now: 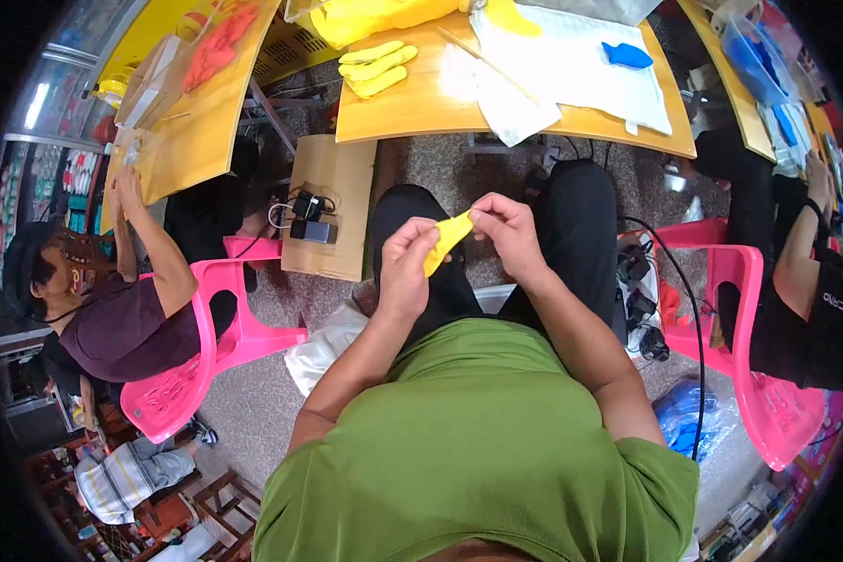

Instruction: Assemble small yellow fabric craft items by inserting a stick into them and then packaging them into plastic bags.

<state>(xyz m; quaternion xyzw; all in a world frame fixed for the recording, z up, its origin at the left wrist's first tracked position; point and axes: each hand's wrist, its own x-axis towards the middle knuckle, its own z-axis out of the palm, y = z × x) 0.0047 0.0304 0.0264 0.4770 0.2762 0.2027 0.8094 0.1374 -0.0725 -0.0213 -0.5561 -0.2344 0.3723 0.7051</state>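
Note:
Above my lap I hold a small, tapering yellow cloth piece (449,240) stretched between both hands. My left hand (406,267) grips its wider end, fingers curled around it. At the narrow tip, my right hand (508,232) pinches with thumb and fingertips. On the table ahead lie several finger-shaped yellow pieces (377,69), a white cloth (581,86) with a small blue piece (627,55) on it, and a thin wooden stick (489,65).
The wooden table (403,117) stands beyond my knees. A cardboard box (326,253) with black adapters is on the floor at left. People sit on pink chairs (206,351) at both sides. A black cable (688,309) curves down at right.

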